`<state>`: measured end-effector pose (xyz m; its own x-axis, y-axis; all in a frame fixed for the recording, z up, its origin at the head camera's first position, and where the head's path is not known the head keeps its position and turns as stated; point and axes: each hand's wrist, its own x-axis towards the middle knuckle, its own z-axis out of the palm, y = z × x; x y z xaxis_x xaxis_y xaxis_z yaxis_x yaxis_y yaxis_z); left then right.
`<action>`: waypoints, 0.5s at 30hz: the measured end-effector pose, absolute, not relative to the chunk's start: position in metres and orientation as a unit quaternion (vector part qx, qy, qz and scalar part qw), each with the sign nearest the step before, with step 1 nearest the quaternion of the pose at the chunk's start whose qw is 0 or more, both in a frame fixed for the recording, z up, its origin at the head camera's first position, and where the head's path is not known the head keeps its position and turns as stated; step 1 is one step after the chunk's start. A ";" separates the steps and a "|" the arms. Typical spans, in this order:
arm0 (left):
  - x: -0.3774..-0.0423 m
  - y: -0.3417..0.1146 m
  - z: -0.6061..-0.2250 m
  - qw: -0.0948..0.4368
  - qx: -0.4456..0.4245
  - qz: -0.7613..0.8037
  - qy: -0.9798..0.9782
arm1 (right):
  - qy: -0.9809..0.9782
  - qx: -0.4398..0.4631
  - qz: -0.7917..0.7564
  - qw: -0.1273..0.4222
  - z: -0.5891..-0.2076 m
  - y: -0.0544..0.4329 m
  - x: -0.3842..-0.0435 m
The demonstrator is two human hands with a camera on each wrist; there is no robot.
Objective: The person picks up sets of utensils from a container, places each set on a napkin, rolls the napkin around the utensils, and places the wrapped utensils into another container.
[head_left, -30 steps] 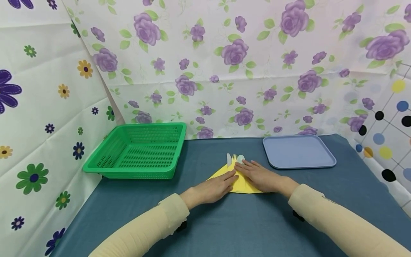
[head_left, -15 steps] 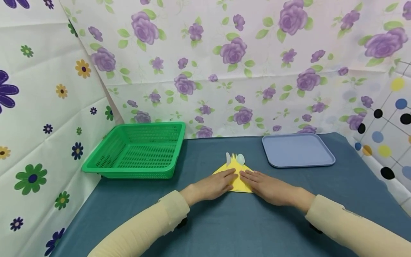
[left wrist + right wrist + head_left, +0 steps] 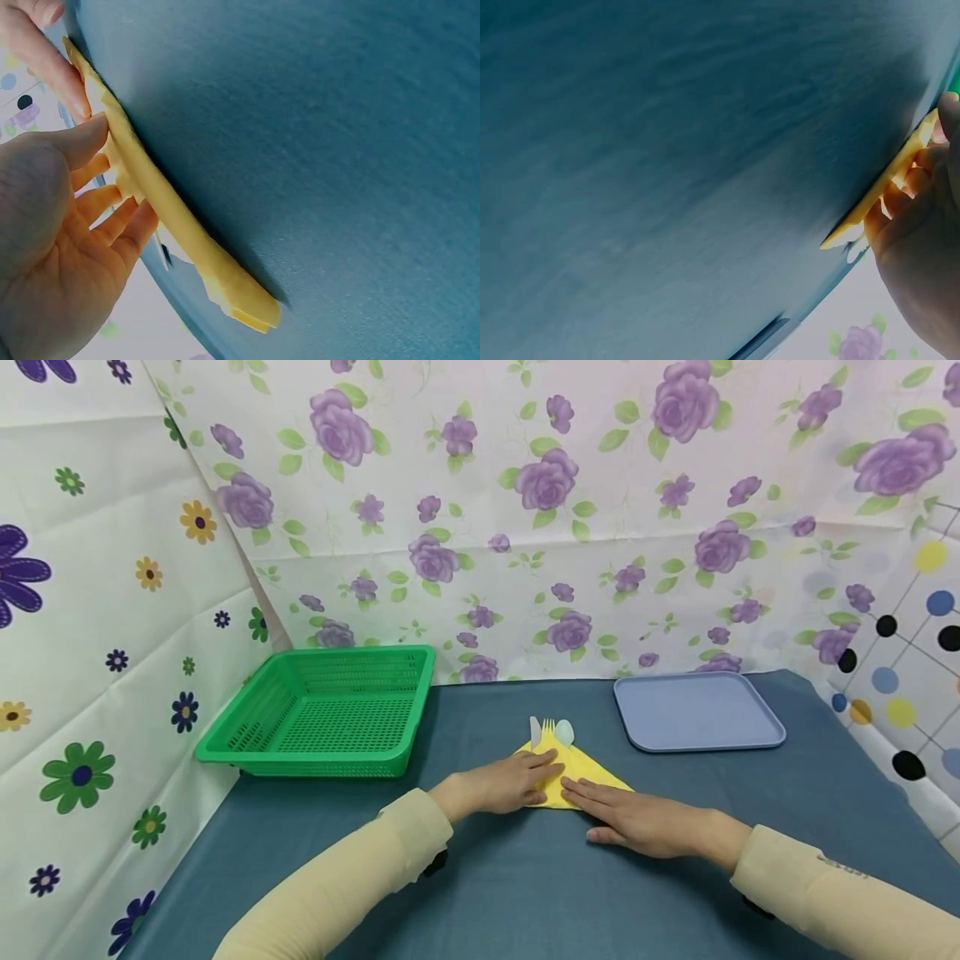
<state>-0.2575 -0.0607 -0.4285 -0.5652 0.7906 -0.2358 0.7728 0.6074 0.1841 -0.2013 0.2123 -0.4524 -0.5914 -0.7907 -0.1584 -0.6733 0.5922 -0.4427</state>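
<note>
A folded yellow napkin (image 3: 588, 768) lies on the table with its right corner pointing outward. The tops of a pale knife (image 3: 535, 732), a yellow fork (image 3: 549, 727) and a pale spoon (image 3: 565, 733) stick out beyond its far edge; their lower parts are hidden. My left hand (image 3: 508, 782) rests on the napkin's left part, fingers extended and slightly spread; the left wrist view shows its fingertips against the napkin (image 3: 176, 206). With straight fingers, my right hand (image 3: 651, 820) touches the napkin's near right portion, its thumb over the table cloth.
A green plastic basket (image 3: 315, 770) stands at the back left. At the back right lies a flat blue-grey tray (image 3: 697, 714). Flowered cloth (image 3: 495, 510) hangs behind the table (image 3: 540, 893), which is covered in dark blue cloth.
My right hand has slid right and toward me, off the napkin's top. The napkin's right side, folded in half a second ago, now spreads outward. My left hand has shifted slightly right.
</note>
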 end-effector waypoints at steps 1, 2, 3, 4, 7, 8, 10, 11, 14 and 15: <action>-0.258 -0.060 -0.428 0.149 0.441 0.027 0.884 | 0.875 -0.420 -0.168 0.172 -0.453 0.214 -0.201; -0.258 -0.060 -0.428 0.150 0.440 0.026 0.885 | 0.875 -0.420 -0.165 0.174 -0.453 0.215 -0.201; -0.258 -0.060 -0.427 0.151 0.439 0.025 0.885 | 0.876 -0.420 -0.162 0.175 -0.453 0.216 -0.201; -0.257 -0.060 -0.427 0.151 0.437 0.026 0.886 | 0.876 -0.419 -0.159 0.177 -0.453 0.218 -0.200; -0.257 -0.060 -0.428 0.150 0.432 0.027 0.889 | 0.877 -0.416 -0.158 0.183 -0.453 0.221 -0.200; -0.257 -0.060 -0.428 0.151 0.430 0.028 0.890 | 0.878 -0.413 -0.157 0.185 -0.454 0.222 -0.200; -0.256 -0.060 -0.428 0.154 0.426 0.029 0.891 | 0.878 -0.412 -0.156 0.188 -0.454 0.224 -0.199; -0.256 -0.060 -0.428 0.155 0.424 0.029 0.892 | 0.878 -0.412 -0.156 0.189 -0.454 0.224 -0.199; -0.255 -0.060 -0.429 0.158 0.422 0.028 0.892 | 0.879 -0.408 -0.155 0.192 -0.455 0.228 -0.199; -0.255 -0.060 -0.429 0.158 0.423 0.027 0.892 | 0.879 -0.408 -0.155 0.191 -0.456 0.230 -0.198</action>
